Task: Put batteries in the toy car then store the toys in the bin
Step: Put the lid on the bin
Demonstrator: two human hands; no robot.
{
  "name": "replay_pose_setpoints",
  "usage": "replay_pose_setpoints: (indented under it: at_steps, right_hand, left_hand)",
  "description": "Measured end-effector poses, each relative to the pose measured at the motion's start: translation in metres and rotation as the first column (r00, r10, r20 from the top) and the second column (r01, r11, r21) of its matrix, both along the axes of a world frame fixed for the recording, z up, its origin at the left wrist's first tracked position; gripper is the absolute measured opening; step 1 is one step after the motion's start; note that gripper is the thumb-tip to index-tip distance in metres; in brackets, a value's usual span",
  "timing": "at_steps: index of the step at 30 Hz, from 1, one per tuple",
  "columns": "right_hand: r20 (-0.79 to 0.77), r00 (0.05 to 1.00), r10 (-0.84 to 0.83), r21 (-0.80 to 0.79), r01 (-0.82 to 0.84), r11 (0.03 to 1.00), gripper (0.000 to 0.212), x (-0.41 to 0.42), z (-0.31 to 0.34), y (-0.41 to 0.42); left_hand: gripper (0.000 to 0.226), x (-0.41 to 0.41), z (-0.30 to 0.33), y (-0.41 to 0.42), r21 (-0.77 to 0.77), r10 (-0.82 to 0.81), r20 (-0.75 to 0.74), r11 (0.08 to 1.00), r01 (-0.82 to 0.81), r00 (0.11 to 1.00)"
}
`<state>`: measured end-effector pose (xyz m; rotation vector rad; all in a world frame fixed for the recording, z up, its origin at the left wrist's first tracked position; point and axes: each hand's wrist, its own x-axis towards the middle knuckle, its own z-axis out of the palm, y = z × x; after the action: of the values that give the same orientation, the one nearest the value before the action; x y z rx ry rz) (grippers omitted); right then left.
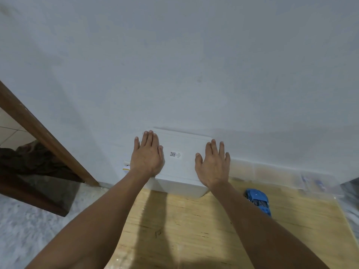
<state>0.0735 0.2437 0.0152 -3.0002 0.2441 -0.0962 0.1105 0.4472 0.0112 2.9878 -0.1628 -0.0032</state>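
A white lidded bin [180, 171] stands at the far edge of a wooden table [194, 230], against the wall. A small code sticker sits on its lid. My left hand [147, 155] lies flat on the left part of the lid with straight fingers. My right hand [213, 164] lies flat on the right part, fingers spread. A blue toy car [258, 200] rests on the table to the right of the bin, just beyond my right forearm. No batteries are visible.
A pale wall [174, 65] rises right behind the bin. A clear plastic bag [310, 181] lies at the table's back right. A brown wooden door frame [44, 136] and dark furniture stand to the left, over a grey floor [29, 230].
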Motion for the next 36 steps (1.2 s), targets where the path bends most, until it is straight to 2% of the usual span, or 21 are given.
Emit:
replay_pose_setpoints:
  at_steps: [13, 17, 19, 22, 25, 27, 29, 32, 34, 36]
  right_hand:
    - [-0.076, 0.997, 0.023, 0.21, -0.006, 0.978, 0.062, 0.006, -0.005, -0.001]
    - [-0.15, 0.988, 0.04, 0.289, 0.005, 0.957, 0.065, 0.005, -0.002, -0.003]
    - [-0.191, 0.979, 0.075, 0.321, -0.01, 0.947, 0.068, 0.007, 0.002, -0.006]
    - [-0.237, 0.965, 0.116, 0.379, -0.019, 0.925, 0.07, 0.007, 0.009, -0.015]
    - [-0.127, 0.982, 0.136, 0.431, -0.069, 0.899, 0.064, -0.01, 0.007, -0.02]
    - [-0.042, 0.991, 0.129, 0.487, -0.093, 0.868, 0.058, -0.025, 0.001, -0.022]
    - [-0.015, 0.994, 0.109, 0.522, -0.085, 0.849, 0.055, -0.04, -0.004, -0.029]
    - [-0.018, 0.998, 0.061, 0.551, -0.041, 0.834, 0.049, -0.058, -0.007, -0.046]
    - [-0.02, 1.0, 0.019, 0.556, -0.005, 0.831, 0.047, -0.067, -0.007, -0.06]
    - [-0.028, 1.0, -0.012, 0.562, 0.026, 0.827, 0.046, -0.076, -0.008, -0.078]
  left_hand:
    - [0.057, 0.004, 0.0, 0.002, -0.032, 0.005, -0.028, 0.999, -0.006, 1.0]
    - [0.056, 0.002, -0.002, 0.003, -0.046, 0.008, 0.006, 0.999, -0.008, 1.0]
    - [0.051, 0.004, -0.003, 0.005, -0.053, -0.001, 0.069, 0.999, 0.005, 0.998]
    - [0.037, 0.0, -0.002, 0.002, -0.054, -0.043, 0.253, 0.997, 0.059, 0.967]
    - [0.035, -0.007, 0.003, 0.0, -0.005, -0.025, 0.345, 1.0, 0.029, 0.938]
    - [0.032, -0.007, 0.006, -0.001, 0.043, -0.018, 0.313, 0.999, 0.005, 0.95]
    - [0.031, -0.009, 0.012, -0.008, 0.081, -0.002, 0.213, 0.997, -0.016, 0.977]
    - [0.048, -0.02, 0.02, -0.03, 0.096, 0.105, 0.062, 0.989, -0.111, 0.992]
    - [0.054, -0.032, 0.022, -0.046, 0.072, 0.139, 0.04, 0.987, -0.141, 0.99]
    - [0.056, -0.044, 0.019, -0.062, 0.062, 0.102, 0.07, 0.992, -0.106, 0.992]
